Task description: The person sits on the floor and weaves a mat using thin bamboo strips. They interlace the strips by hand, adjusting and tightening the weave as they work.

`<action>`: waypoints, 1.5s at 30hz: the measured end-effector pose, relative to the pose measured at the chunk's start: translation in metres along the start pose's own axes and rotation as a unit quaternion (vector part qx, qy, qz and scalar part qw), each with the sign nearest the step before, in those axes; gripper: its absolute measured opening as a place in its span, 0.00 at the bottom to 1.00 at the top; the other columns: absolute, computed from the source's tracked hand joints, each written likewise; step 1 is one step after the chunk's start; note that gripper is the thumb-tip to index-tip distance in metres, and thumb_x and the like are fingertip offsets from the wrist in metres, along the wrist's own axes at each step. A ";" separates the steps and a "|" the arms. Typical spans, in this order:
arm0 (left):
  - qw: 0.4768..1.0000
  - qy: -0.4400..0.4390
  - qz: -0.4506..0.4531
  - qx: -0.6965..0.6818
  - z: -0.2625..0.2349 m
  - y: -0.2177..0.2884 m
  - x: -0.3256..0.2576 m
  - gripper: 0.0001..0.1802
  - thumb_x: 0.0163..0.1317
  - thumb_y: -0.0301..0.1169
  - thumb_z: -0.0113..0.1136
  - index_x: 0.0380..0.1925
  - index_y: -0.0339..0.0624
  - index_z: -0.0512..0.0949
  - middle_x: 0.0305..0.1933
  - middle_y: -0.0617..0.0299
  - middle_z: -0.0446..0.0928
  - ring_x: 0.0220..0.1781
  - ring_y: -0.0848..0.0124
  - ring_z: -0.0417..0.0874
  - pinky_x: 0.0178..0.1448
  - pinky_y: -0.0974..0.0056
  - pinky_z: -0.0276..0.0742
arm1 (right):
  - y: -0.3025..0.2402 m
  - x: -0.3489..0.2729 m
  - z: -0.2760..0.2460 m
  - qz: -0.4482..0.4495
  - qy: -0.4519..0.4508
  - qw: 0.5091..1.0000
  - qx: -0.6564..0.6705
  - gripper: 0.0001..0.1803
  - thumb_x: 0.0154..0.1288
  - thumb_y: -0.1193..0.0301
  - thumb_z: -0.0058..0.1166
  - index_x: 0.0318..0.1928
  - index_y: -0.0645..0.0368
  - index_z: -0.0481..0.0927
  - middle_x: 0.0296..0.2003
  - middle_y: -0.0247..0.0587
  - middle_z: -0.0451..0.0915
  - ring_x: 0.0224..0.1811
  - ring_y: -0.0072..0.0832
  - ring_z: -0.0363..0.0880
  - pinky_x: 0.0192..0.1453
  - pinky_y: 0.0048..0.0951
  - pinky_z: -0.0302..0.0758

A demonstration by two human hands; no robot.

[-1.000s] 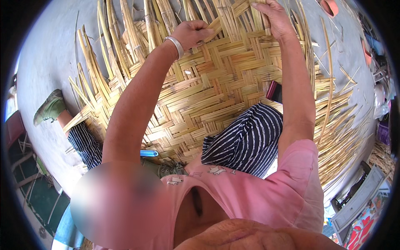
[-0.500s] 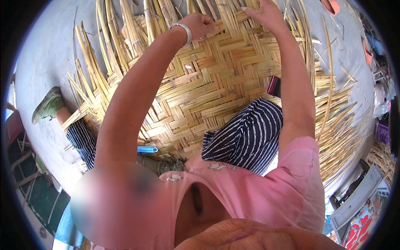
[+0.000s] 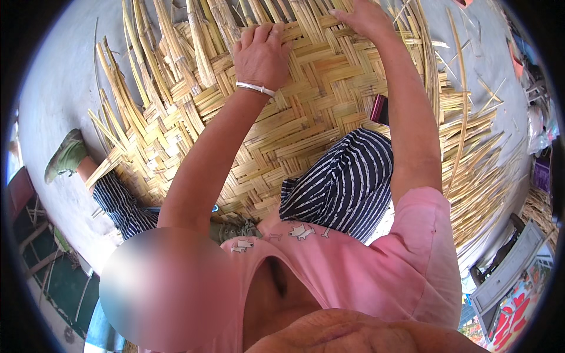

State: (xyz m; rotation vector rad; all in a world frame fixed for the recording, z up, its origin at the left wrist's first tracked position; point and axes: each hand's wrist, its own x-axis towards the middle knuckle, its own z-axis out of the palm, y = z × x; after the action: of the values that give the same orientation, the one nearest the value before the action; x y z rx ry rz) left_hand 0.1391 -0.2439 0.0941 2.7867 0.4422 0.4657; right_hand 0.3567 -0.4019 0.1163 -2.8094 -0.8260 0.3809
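A herringbone-woven mat of flat yellow split-cane strips spreads under me, its loose strip ends fanning out at the far side. My left hand, with a white band at the wrist, lies palm down on the mat's far part, fingers stretched over the weave where the unwoven strips begin. Further right, my right hand rests at the far edge of the weave, thumb held out to the left. Its fingertips are partly cut off by the top of the picture. I see nothing held in either hand.
My striped trouser knee and green shoe are on the mat and beside it. A dark red, shiny object lies by my right forearm. Loose strips pile at the right on the grey floor. A grey wooden piece stands lower right.
My left hand has moved left and slightly nearer, going from curled fingers at the weave's edge to lying flat. The right hand stays in nearly the same place.
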 end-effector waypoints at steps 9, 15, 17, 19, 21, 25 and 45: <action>0.993 -0.047 0.064 0.084 -0.003 0.002 -0.009 0.32 0.71 0.49 0.58 0.69 0.46 0.73 0.66 0.62 0.74 0.73 0.62 0.68 0.74 0.51 0.62 | -0.005 -0.009 -0.002 0.042 0.003 0.999 0.000 0.32 0.62 0.53 0.63 0.58 0.65 0.76 0.51 0.66 0.83 0.56 0.57 0.82 0.63 0.53 0.77; 0.992 -0.069 0.066 0.083 -0.004 0.001 -0.009 0.31 0.71 0.51 0.56 0.68 0.45 0.73 0.66 0.62 0.73 0.72 0.62 0.68 0.74 0.51 0.61 | -0.021 -0.029 -0.018 0.039 0.021 0.999 -0.032 0.31 0.63 0.53 0.62 0.56 0.64 0.76 0.51 0.65 0.83 0.56 0.57 0.82 0.62 0.54 0.77; 0.993 -0.062 0.070 0.078 -0.001 0.001 -0.012 0.31 0.71 0.51 0.56 0.68 0.45 0.74 0.67 0.62 0.73 0.72 0.61 0.68 0.74 0.51 0.61 | -0.023 -0.031 -0.017 0.043 0.016 0.998 -0.040 0.29 0.63 0.53 0.62 0.54 0.64 0.76 0.50 0.64 0.83 0.56 0.57 0.82 0.61 0.54 0.77; 0.993 -0.036 0.081 0.077 0.003 0.002 -0.012 0.32 0.71 0.51 0.56 0.67 0.44 0.74 0.67 0.61 0.73 0.72 0.61 0.69 0.74 0.51 0.60 | -0.012 -0.027 -0.005 0.030 0.028 0.998 -0.049 0.28 0.63 0.53 0.62 0.51 0.64 0.76 0.49 0.63 0.83 0.54 0.57 0.82 0.60 0.54 0.78; 0.994 -0.042 0.077 0.066 0.004 0.002 -0.011 0.33 0.71 0.51 0.56 0.69 0.43 0.72 0.69 0.60 0.72 0.74 0.60 0.67 0.76 0.50 0.58 | -0.008 -0.029 -0.003 0.030 0.035 0.999 -0.022 0.28 0.63 0.52 0.62 0.51 0.64 0.76 0.49 0.62 0.84 0.54 0.57 0.83 0.59 0.54 0.78; 0.996 -0.047 0.037 0.071 0.009 0.003 -0.020 0.38 0.73 0.54 0.52 0.74 0.41 0.67 0.78 0.56 0.66 0.82 0.58 0.59 0.83 0.48 0.49 | -0.022 -0.029 -0.008 0.052 0.027 0.998 0.005 0.31 0.62 0.51 0.63 0.52 0.65 0.77 0.49 0.60 0.84 0.53 0.55 0.83 0.59 0.52 0.78; 0.935 -0.294 0.081 0.178 -0.062 0.046 -0.054 0.32 0.74 0.51 0.50 0.71 0.42 0.71 0.77 0.55 0.66 0.80 0.61 0.63 0.83 0.43 0.50 | -0.063 -0.046 0.026 -0.164 0.127 0.951 -0.231 0.35 0.69 0.75 0.49 0.76 0.47 0.64 0.75 0.47 0.66 0.77 0.46 0.63 0.77 0.48 0.65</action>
State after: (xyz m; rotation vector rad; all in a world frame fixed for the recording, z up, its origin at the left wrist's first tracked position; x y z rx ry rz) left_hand 0.0800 -0.2904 0.1512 3.1197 0.1644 -0.4710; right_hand 0.2798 -0.3720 0.1162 -2.9426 -1.4437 -0.2568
